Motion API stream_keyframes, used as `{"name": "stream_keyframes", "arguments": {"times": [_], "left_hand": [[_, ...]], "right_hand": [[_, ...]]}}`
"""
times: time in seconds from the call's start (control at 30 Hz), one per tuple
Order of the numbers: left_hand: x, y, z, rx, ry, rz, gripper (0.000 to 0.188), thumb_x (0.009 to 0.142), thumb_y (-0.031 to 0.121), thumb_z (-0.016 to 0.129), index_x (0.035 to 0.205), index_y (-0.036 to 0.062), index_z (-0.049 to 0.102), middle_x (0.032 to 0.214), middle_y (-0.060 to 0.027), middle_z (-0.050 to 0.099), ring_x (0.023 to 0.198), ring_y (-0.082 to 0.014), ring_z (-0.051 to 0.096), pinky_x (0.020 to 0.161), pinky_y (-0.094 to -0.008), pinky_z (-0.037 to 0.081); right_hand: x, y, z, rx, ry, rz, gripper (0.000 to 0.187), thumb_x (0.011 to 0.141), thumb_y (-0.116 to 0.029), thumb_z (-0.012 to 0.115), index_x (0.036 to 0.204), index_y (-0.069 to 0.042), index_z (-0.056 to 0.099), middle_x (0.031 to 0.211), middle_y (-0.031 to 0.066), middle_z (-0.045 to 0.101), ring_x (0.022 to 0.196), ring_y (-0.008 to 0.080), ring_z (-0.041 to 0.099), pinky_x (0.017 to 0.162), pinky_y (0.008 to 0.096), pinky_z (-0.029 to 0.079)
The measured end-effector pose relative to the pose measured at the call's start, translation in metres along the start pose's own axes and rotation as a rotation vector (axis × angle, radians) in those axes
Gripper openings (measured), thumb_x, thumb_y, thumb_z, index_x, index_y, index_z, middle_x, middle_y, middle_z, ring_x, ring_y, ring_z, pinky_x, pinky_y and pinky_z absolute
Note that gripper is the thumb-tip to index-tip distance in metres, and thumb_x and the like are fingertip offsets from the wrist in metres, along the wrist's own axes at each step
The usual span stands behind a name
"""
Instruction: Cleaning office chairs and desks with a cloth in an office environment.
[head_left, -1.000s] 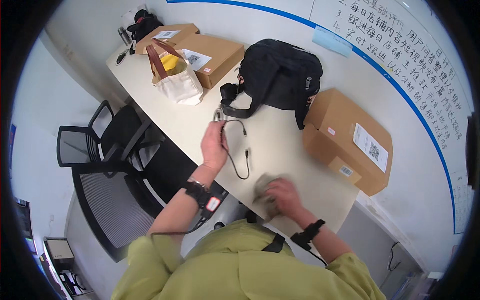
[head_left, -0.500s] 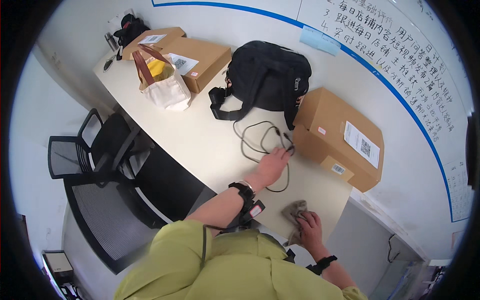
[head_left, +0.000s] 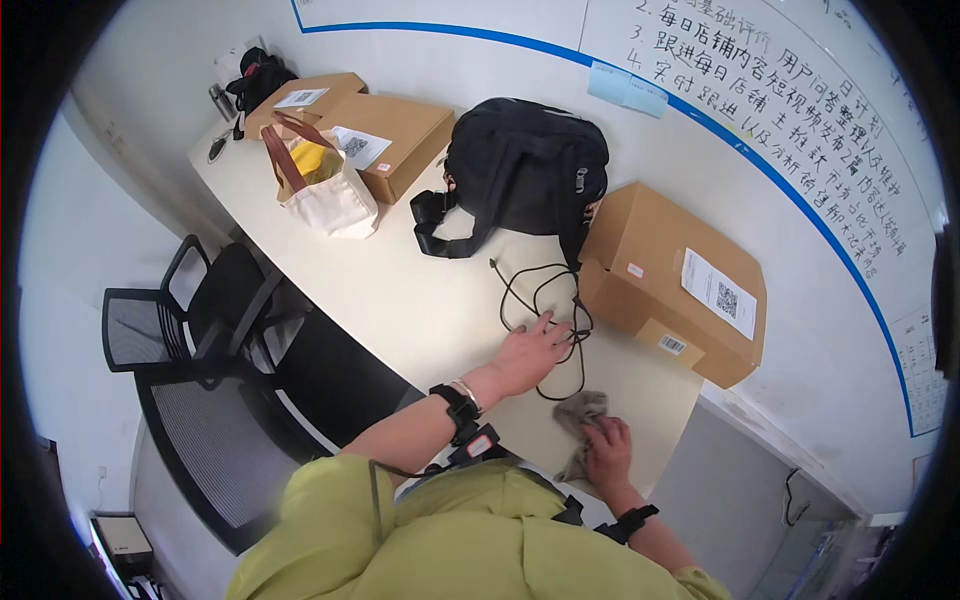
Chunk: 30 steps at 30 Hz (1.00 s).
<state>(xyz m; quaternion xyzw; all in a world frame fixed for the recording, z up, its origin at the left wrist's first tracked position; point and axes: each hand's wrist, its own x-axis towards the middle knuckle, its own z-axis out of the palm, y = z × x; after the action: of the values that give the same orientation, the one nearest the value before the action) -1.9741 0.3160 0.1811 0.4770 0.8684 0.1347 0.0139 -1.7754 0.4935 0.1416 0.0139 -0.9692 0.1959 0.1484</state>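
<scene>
A thin black cable (head_left: pixel 503 312) lies in loose loops on the white table between the black backpack and the nearest cardboard box. Over its near right loops rests my left hand (head_left: pixel 532 358), fingers spread and touching the cable. Close to the table's near right end, a crumpled grey-brown cloth (head_left: pixel 577 412) is under my right hand (head_left: pixel 610 455), whose fingers curl onto it. Part of the cloth is hidden by that hand.
The black backpack (head_left: pixel 530 170) and a cardboard box (head_left: pixel 665 285) stand along the wall side of the table (head_left: pixel 400 300). Farther left are a canvas tote bag (head_left: pixel 335 200) and more boxes (head_left: pixel 410 135). Black mesh chairs (head_left: pixel 225 440) flank the table's left edge.
The cable's loops have shifted right and toward me across the table, its far end now nearer the box. My left hand has spread over it. The right hand stays on the cloth.
</scene>
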Motion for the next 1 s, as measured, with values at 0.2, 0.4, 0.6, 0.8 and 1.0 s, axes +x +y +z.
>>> {"name": "stream_keyframes", "arguments": {"times": [0.2, 0.4, 0.6, 0.8, 1.0], "left_hand": [[-0.007, -0.022, -0.007, 0.022, 0.170, -0.036, 0.036, 0.072, 0.006, 0.060, 0.108, 0.0063, 0.056, 0.123, -0.0086, 0.047, 0.123, -0.0305, 0.039, 0.100, -0.0457, 0.034], [0.003, -0.037, -0.014, 0.003, 0.285, -0.164, 0.031, 0.073, 0.004, 0.056, 0.104, 0.0043, 0.059, 0.118, -0.0094, 0.051, 0.121, -0.0294, 0.040, 0.102, -0.0492, 0.029], [0.009, -0.030, -0.015, -0.048, 0.328, -0.194, 0.029, 0.074, 0.004, 0.056, 0.104, 0.0034, 0.058, 0.115, -0.0117, 0.050, 0.119, -0.0308, 0.041, 0.100, -0.0497, 0.031], [0.018, -0.053, -0.079, -0.011, 0.641, -0.098, 0.027, 0.075, 0.004, 0.056, 0.101, 0.0034, 0.055, 0.109, -0.0138, 0.051, 0.109, -0.0344, 0.047, 0.091, -0.0453, 0.036], [0.064, -0.113, -0.192, 0.164, 0.893, -0.079, 0.047, 0.082, 0.023, 0.058, 0.121, 0.0007, 0.046, 0.120, -0.0166, 0.048, 0.115, -0.0358, 0.042, 0.096, -0.0468, 0.031]], "right_hand": [[-0.001, 0.018, -0.015, 0.123, -0.103, -0.130, 0.039, 0.055, 0.004, 0.057, 0.091, -0.009, 0.062, 0.103, 0.0113, 0.057, 0.097, 0.0334, 0.052, 0.085, 0.0429, 0.044], [-0.020, 0.094, -0.032, -0.176, 0.159, 0.297, 0.043, 0.058, 0.007, 0.054, 0.098, -0.008, 0.059, 0.109, 0.0142, 0.053, 0.102, 0.0353, 0.049, 0.087, 0.0432, 0.043], [0.007, 0.040, -0.008, -0.053, 0.069, 0.105, 0.039, 0.058, 0.003, 0.057, 0.096, -0.008, 0.059, 0.106, 0.0140, 0.053, 0.101, 0.0347, 0.048, 0.087, 0.0440, 0.042], [0.011, 0.013, -0.019, 0.154, -0.100, -0.111, 0.029, 0.058, 0.004, 0.056, 0.082, -0.010, 0.061, 0.095, 0.0089, 0.057, 0.092, 0.0323, 0.052, 0.077, 0.0429, 0.046], [-0.005, 0.042, -0.034, -0.055, 0.093, 0.223, 0.022, 0.061, 0.005, 0.054, 0.079, -0.007, 0.059, 0.092, 0.0098, 0.058, 0.089, 0.0331, 0.054, 0.076, 0.0412, 0.046]]}}
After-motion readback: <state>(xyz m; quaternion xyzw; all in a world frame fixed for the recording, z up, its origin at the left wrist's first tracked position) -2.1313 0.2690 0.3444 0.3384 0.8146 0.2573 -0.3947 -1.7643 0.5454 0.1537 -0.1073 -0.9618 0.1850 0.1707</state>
